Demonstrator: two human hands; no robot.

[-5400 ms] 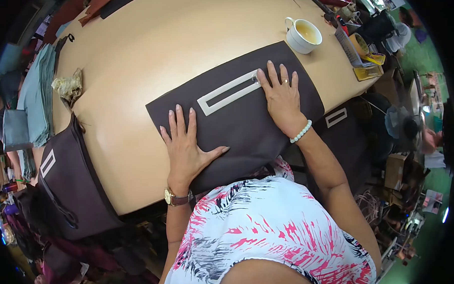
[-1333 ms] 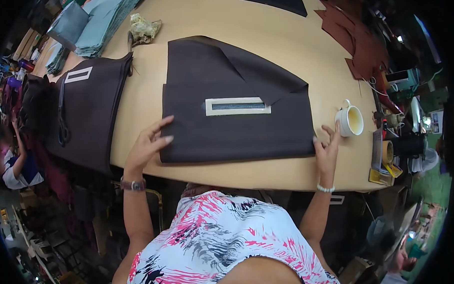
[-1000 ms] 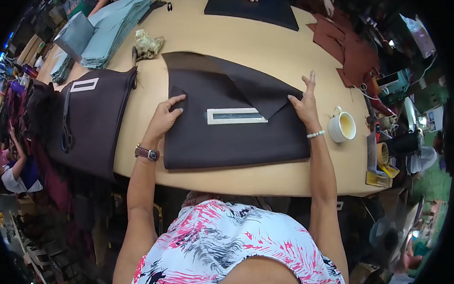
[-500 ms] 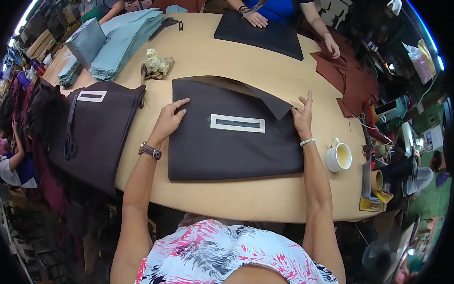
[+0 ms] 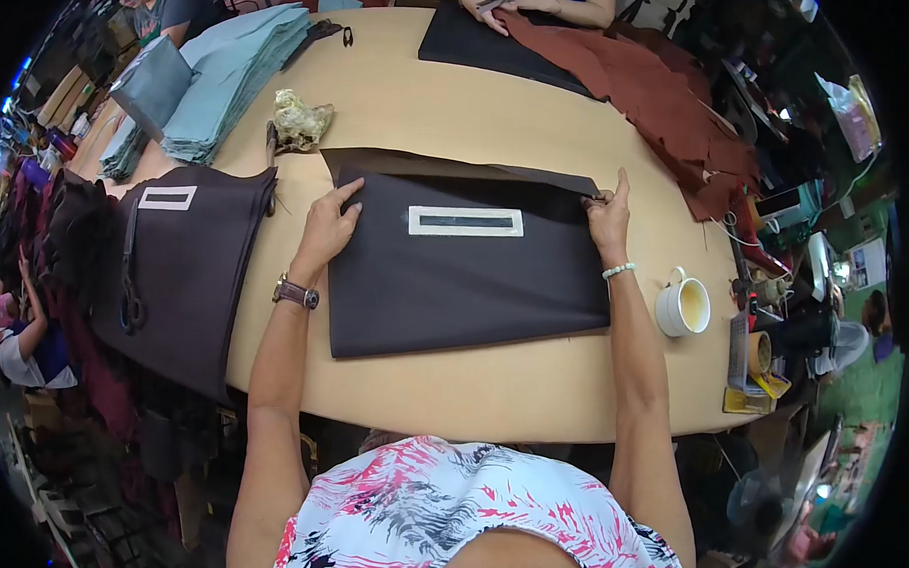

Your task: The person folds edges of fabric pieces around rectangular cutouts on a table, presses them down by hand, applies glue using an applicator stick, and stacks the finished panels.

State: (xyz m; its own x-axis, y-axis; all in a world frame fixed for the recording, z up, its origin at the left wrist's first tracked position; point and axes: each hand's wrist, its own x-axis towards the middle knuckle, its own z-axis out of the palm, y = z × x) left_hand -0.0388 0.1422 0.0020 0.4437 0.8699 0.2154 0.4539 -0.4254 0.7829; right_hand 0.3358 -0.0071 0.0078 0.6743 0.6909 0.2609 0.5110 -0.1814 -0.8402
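A folded dark brown sheet [image 5: 465, 294] lies on the table in front of me, with a pale rectangular frame [image 5: 465, 222] around a dark slot on its upper part. My left hand [image 5: 327, 223] pinches the sheet's upper left corner between thumb and fingers. At the upper right corner, my right hand [image 5: 608, 217] grips the edge between thumb and curled fingers, one finger pointing up. Behind the top edge, the rear layer stands slightly raised and apart from the front one.
To the right stand a white cup [image 5: 682, 304] and a basket [image 5: 740, 349]. Scissors [image 5: 131, 285] rest on dark sheets [image 5: 189, 268] at left. Beyond are teal sheets [image 5: 232, 81], a crumpled yellowish lump [image 5: 301, 121] and a co-worker [image 5: 555, 0] holding reddish-brown material [image 5: 659, 107].
The rear layer's folded-down flap has been lifted back along the top edge, uncovering the pale frame fully. Across the table, the co-worker has drawn reddish-brown material over the black sheet.
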